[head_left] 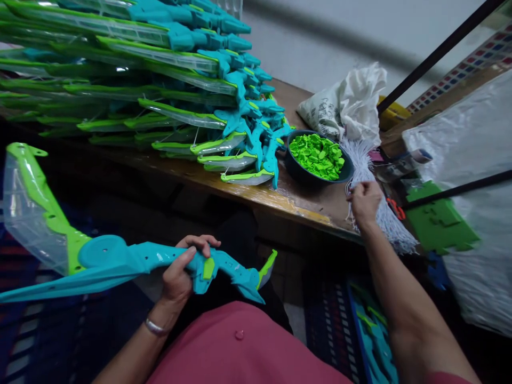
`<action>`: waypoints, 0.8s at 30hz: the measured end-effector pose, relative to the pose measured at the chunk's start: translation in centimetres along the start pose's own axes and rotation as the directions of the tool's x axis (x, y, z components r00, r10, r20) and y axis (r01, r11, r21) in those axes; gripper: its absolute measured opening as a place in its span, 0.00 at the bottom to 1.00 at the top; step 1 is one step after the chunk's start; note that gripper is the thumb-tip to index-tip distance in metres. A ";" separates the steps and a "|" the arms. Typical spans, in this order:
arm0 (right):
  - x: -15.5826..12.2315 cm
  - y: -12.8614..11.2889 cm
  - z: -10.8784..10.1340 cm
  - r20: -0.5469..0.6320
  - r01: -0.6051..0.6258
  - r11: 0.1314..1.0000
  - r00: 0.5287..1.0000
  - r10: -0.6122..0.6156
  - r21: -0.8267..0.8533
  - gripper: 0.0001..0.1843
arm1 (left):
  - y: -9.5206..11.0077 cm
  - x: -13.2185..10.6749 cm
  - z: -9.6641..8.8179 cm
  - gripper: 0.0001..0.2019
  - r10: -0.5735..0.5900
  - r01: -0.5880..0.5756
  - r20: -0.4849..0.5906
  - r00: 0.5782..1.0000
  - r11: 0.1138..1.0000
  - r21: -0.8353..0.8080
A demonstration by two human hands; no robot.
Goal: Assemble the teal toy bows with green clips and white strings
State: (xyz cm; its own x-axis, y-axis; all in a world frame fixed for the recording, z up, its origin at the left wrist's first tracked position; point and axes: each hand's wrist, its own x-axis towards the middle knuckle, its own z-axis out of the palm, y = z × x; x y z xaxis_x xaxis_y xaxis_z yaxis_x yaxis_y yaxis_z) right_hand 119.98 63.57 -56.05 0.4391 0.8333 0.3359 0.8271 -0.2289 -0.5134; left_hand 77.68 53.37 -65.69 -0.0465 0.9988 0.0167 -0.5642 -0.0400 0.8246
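Note:
My left hand [182, 266] is closed around the handle of a teal and lime-green toy blade [108, 261], held across my lap with its clear-edged blade pointing left. My right hand [365, 201] reaches out to the table edge and pinches strands from a bundle of white strings [370, 176]. Just left of that hand stands a dark bowl [298, 172] filled with small lime-green plastic pieces [318, 154].
A tall stack of finished teal-green toy blades [160, 90] covers the wooden table [280, 200] at left. A white sack [348, 106] lies behind the bowl. Green foam shapes [438, 221] and a clear plastic bag [472, 176] lie at right. A crate of teal parts [372, 330] sits below.

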 end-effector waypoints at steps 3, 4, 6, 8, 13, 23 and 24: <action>-6.4 -5.9 2.6 0.161 0.231 0.956 0.952 -0.260 0.179 0.10 | -0.6 -0.3 0.6 0.12 -0.057 0.056 0.055 0.997 0.998 0.010; -9.0 -7.9 3.4 0.238 0.312 0.915 0.897 -0.372 0.255 0.09 | -0.8 -0.4 0.8 0.14 -0.099 0.098 0.066 0.993 0.995 0.012; -14.3 -11.3 4.7 0.380 0.431 0.805 0.721 -0.579 0.409 0.05 | -1.1 -0.4 1.1 0.16 -0.191 0.191 0.080 0.978 0.981 0.011; -18.5 -13.5 5.2 0.478 0.501 0.657 0.451 -0.753 0.563 0.05 | -1.1 -0.4 1.2 0.12 -0.226 0.227 0.079 0.971 0.974 -0.002; -20.9 -14.3 5.3 0.620 0.170 0.611 0.001 -0.785 0.773 0.10 | -0.2 -0.1 0.7 0.12 -0.169 0.173 0.096 0.981 0.984 -0.035; -19.4 -17.1 11.4 0.812 -0.748 0.318 0.519 -0.266 0.582 0.30 | 1.4 -1.8 0.3 0.08 -0.077 0.076 0.437 0.896 0.997 0.018; -19.3 -17.3 11.8 0.822 -0.787 0.249 0.511 -0.251 0.565 0.32 | 1.4 -1.8 0.5 0.09 -0.079 0.069 0.464 0.882 0.997 0.038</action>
State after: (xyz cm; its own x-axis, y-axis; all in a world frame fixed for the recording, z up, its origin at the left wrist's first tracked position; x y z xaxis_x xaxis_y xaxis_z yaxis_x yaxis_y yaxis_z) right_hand 93.10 57.40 -62.94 -0.2720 0.8968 -0.3491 -0.3377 -0.4286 -0.8380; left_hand 77.40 51.55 -64.26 0.3863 0.8977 0.2120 -0.5340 0.0302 0.8449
